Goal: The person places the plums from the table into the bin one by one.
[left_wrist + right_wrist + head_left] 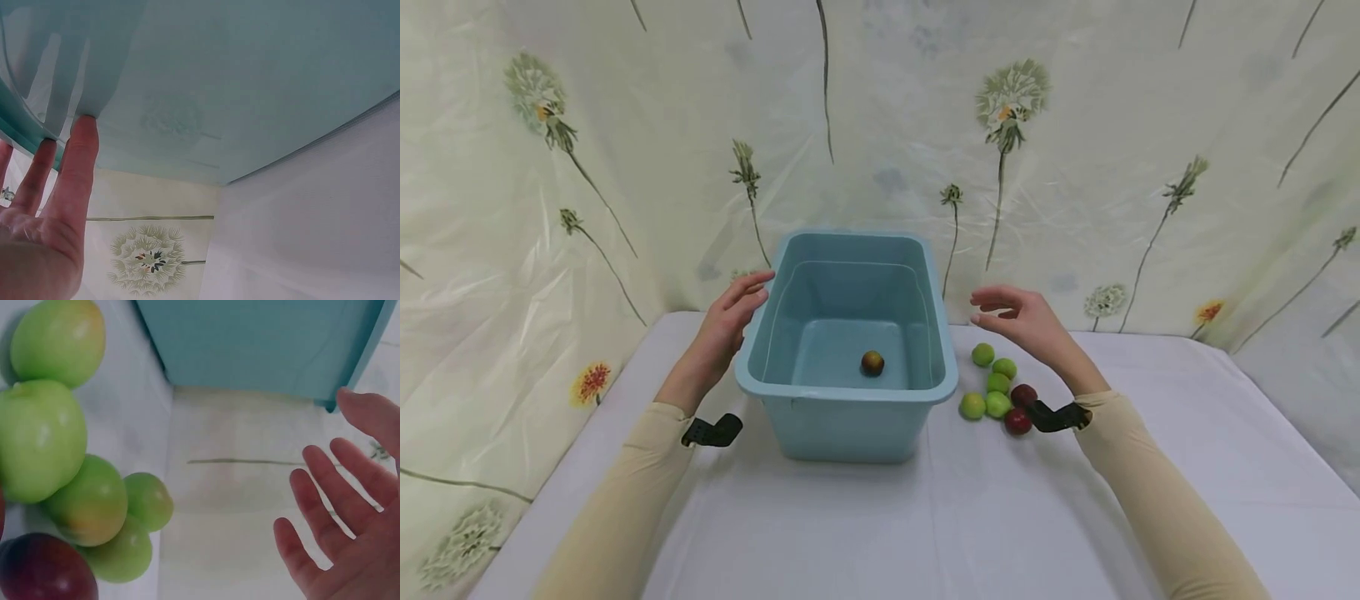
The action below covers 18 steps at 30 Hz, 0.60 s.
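A blue plastic tub [846, 425] stands upright on the table, with one brownish round fruit [872, 363] on its floor. My left hand [722, 327] is at the tub's left side; in the left wrist view its straight fingers [80, 162] reach the tub wall near the rim. My right hand [1018, 321] hovers to the right of the tub, apart from it, fingers loosely spread and holding nothing. Below the right hand lie several green fruits [997, 405] and dark red fruits [1018, 422] in a loose cluster.
A white cloth covers the table [1000, 517]. Behind it hangs a pale curtain [880, 100] printed with dandelions. Dark wrist cameras sit on both sleeves, the left camera [713, 431] beside the tub and the right camera [1058, 416] over the fruit cluster's edge.
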{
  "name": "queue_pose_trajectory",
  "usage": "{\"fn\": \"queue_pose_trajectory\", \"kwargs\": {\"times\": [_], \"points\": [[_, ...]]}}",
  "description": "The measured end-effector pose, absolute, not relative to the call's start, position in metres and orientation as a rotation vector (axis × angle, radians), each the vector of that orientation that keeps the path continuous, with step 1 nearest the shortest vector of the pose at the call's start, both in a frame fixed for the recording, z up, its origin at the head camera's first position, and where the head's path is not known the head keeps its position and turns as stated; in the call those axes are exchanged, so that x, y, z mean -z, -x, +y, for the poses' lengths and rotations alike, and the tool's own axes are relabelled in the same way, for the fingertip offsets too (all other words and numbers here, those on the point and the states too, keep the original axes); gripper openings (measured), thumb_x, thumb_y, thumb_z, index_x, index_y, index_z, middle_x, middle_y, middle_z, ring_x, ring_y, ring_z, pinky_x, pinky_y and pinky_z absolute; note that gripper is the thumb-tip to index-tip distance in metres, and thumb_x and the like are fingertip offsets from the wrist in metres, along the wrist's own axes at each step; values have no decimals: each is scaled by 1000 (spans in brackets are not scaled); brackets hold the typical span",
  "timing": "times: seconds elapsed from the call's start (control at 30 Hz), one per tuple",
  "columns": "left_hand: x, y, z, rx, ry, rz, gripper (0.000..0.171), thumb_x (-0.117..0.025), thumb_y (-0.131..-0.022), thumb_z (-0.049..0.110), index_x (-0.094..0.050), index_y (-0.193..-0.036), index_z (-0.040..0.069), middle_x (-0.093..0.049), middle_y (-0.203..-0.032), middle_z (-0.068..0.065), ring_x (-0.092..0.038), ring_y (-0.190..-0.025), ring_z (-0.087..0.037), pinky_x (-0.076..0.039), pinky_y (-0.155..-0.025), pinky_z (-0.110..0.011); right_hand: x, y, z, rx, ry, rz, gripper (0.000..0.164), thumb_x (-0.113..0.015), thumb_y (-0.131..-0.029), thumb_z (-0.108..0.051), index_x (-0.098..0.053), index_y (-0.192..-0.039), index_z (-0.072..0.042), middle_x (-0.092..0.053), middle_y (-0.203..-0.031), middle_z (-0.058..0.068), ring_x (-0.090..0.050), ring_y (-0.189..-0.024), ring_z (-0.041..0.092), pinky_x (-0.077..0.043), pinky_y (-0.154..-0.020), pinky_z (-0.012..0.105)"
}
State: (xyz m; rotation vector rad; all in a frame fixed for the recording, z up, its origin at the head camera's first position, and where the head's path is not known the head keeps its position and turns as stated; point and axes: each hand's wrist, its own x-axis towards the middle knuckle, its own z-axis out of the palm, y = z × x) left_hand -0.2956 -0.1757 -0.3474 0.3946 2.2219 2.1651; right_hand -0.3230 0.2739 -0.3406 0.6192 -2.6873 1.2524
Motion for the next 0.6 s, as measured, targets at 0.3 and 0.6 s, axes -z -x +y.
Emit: {"fn": "queue_pose_trajectory", "kwargs": {"times": [0.3,0.6], "points": [[347,296,-177,-2182,-397,2207,49,-53,-100,44,-47,-145,25,-43,-141,-6,-49,-124,-26,-52,-80,-30,333,310,275,-1265,-634,-2774,44,-66,-95,-16,-55,-133,3,-58,-130,22,-53,-120,39,-44,-97,53],[350,297,-177,-2193,-398,2197,47,-54,-100,43,-49,-144,26,-44,-141,-7,-48,-124,-27,-51,-81,-30,358,322,292,-1223,-602,-2848,42,-67,-95,-22,-58,-131,-1,-61,-127,17,-54,-121,35,-43,-98,51]]}}
